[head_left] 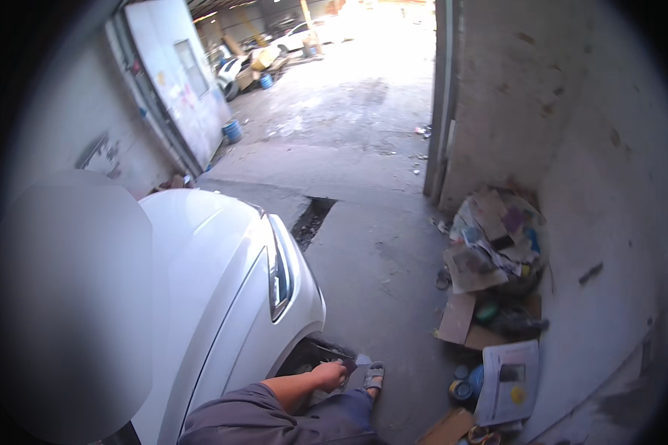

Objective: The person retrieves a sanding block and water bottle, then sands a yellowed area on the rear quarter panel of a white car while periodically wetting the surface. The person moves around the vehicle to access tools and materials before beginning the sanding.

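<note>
Here, forearm [289, 387] outstretched, hand [329, 375] near wheel arch [295, 356]

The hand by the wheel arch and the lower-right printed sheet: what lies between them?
In the head view, from the hand: a sandalled foot, grey floor, then small round items beside the printed sheet.

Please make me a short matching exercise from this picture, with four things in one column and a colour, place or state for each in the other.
Things
1. car
2. sandal
3. nearer bucket
4. printed sheet

Descriptions
A. blue, beside the open door
B. pale, with a yellow patch
C. glossy white, with a headlight showing
D. strapped, being worn

Right pairs: 1-C, 2-D, 3-A, 4-B.
</note>
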{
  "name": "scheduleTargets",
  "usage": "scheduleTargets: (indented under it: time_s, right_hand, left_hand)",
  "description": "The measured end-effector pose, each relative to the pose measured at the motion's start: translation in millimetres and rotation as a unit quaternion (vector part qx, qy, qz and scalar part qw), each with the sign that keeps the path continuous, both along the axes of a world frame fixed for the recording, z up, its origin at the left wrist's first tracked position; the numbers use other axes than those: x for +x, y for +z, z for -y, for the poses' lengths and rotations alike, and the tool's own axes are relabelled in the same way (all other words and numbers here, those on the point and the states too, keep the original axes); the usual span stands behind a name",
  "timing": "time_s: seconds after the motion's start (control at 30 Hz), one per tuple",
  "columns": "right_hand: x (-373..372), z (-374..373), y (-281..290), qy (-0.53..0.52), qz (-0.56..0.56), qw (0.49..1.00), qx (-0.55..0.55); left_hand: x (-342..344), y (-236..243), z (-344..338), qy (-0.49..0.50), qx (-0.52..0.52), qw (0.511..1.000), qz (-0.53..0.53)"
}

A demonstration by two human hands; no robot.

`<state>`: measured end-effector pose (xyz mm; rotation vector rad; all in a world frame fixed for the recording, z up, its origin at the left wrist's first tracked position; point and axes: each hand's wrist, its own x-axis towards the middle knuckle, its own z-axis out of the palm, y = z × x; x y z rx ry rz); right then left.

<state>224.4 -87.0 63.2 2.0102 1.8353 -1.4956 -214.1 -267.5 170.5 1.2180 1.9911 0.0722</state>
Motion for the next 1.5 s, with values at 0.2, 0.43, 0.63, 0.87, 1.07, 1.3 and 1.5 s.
scheduleTargets:
  time_s: [0.2,0.43,0.63,0.87,1.07,1.3,1.5]
  right_hand:
    - [-159.0,-124.9,27.5,0.128,-0.030,0.991,-0.028]
    - [-291.9,-212.3,8.5,0.211,-0.035,0.974,-0.082]
    - [-358.2,-318.6,-15.8,0.226,-0.026,0.967,-0.117]
    - [-411.2,-470.4,-18.2,0.183,-0.019,0.971,-0.155]
    - [-551.3,-545.2,-24.5,0.279,-0.030,0.952,-0.126]
    - [-679.9,-620.6,-94.9,0.418,-0.102,0.902,-0.041]
    - [-875.6,-551.3,-32.5,0.477,0.017,0.873,-0.104]
  left_hand:
    - [-86.0,9.3,-18.2,0.153,0.056,0.986,-0.016]
    - [-152.7,12.0,-65.0,0.243,0.071,0.967,-0.016]
    - [-213.2,-8.6,-119.8,0.292,0.038,0.954,-0.054]
    - [-281.4,13.1,-166.5,0.381,0.035,0.920,-0.088]
    - [-325.8,25.0,-171.1,0.512,0.021,0.853,-0.097]
    - [-478.6,-6.6,-227.4,0.532,0.067,0.843,-0.049]
    - [-601.2,12.6,-214.0,0.541,0.059,0.837,-0.060]
